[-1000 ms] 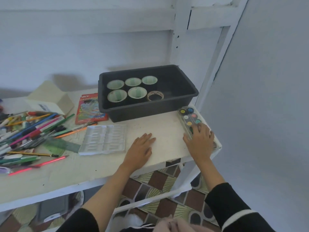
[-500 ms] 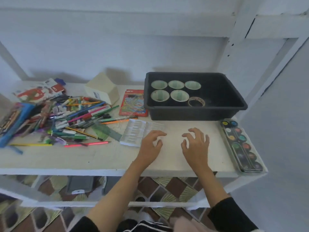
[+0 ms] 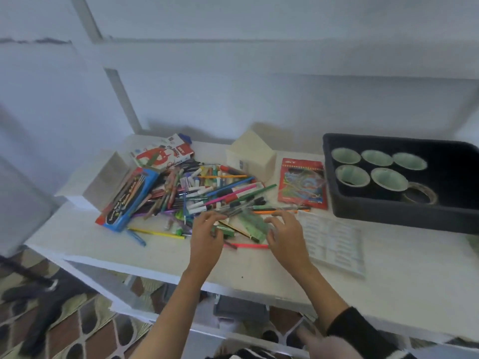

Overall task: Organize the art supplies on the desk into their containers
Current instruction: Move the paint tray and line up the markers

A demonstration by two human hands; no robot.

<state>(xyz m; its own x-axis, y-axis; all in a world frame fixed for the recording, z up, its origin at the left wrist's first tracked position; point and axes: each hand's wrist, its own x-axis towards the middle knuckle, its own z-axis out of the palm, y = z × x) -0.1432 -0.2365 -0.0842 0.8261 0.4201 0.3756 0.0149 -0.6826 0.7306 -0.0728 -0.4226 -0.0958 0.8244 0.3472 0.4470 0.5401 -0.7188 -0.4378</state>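
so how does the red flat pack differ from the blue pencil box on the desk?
The red flat pack lies flat right of the pen pile, next to the black bin; the blue pencil box sits on the pile's left edge, propped at a tilt. The red pack is broad and thin, the blue box long and narrow. Both hands are at the pile, touching neither. Both are printed art-supply packaging.

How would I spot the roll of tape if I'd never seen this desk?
Find the black bin at the right end of the white desk. Inside it stand five pale green cups. The roll of tape lies flat just right of the front cups, the only low, brownish ring there.
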